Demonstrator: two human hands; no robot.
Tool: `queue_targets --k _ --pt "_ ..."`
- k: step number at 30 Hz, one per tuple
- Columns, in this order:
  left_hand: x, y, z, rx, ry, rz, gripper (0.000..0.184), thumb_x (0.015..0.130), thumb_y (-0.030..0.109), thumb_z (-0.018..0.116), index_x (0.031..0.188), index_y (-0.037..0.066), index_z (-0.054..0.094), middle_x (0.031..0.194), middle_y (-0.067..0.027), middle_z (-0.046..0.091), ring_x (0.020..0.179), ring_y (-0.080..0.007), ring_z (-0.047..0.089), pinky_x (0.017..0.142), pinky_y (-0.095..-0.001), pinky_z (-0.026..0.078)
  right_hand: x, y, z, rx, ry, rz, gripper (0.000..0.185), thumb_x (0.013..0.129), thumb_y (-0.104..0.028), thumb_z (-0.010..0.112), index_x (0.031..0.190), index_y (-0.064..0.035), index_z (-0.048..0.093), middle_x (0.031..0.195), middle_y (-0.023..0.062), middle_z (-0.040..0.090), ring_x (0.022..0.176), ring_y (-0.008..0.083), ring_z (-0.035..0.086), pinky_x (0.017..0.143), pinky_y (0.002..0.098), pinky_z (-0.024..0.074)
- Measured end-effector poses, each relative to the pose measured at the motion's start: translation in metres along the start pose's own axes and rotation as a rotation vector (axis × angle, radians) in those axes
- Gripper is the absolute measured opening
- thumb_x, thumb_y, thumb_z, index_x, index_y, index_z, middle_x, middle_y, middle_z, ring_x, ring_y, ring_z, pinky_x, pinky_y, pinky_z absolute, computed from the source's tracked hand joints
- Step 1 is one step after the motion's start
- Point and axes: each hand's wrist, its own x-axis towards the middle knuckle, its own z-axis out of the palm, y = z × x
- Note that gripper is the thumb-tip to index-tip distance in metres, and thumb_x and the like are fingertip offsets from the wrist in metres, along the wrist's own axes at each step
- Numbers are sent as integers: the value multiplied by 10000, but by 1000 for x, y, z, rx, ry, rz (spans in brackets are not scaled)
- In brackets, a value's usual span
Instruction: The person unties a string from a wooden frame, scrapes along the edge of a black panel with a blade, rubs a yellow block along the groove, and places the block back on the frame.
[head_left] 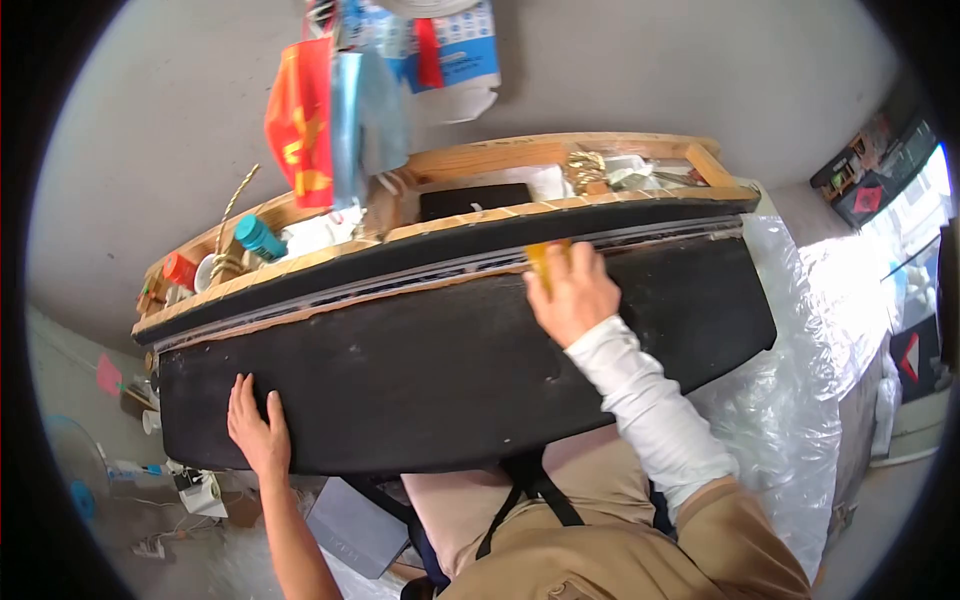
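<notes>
A long black padded board [400, 390] lies across the person's lap. My left hand [259, 425] rests flat near its left end, fingers spread, holding nothing. Right of centre, my right hand [575, 295], with a white sleeve on the forearm, is closed on a yellow object [545, 262], partly hidden by the fingers and a little blurred. The yellow object is at the board's far edge, beside a narrow grooved strip [400, 290] that runs the board's length.
Behind the strip is a wooden tray [450, 160] with a teal bottle [260, 238], a red-capped item [180, 270] and gold foil [587, 170]. Red and blue bags [310, 120] hang above it. Clear plastic sheeting [780, 400] lies at the right, a grey box [357, 527] below.
</notes>
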Motion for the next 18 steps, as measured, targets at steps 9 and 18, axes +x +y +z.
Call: queue_targets --k 9,18 --pt "0 -2 -7 -160 56 -26 451 884 291 647 1271 67 585 1395 -135 531 1340 -303 437 1123 -474 274 14 -217 45 194 -81 -277 458 830 -351 697 1111 -4 594 971 129 527 855 282 593 591 362 555" --pt "-9 20 -27 -2038 -5 -551 545 1055 464 338 1422 68 413 1388 -164 525 1250 -255 516 1087 -379 388 -40 -334 18 1128 -210 -446 401 825 -319 698 1093 -39 594 1039 183 591 928 362 616 749 434 544"
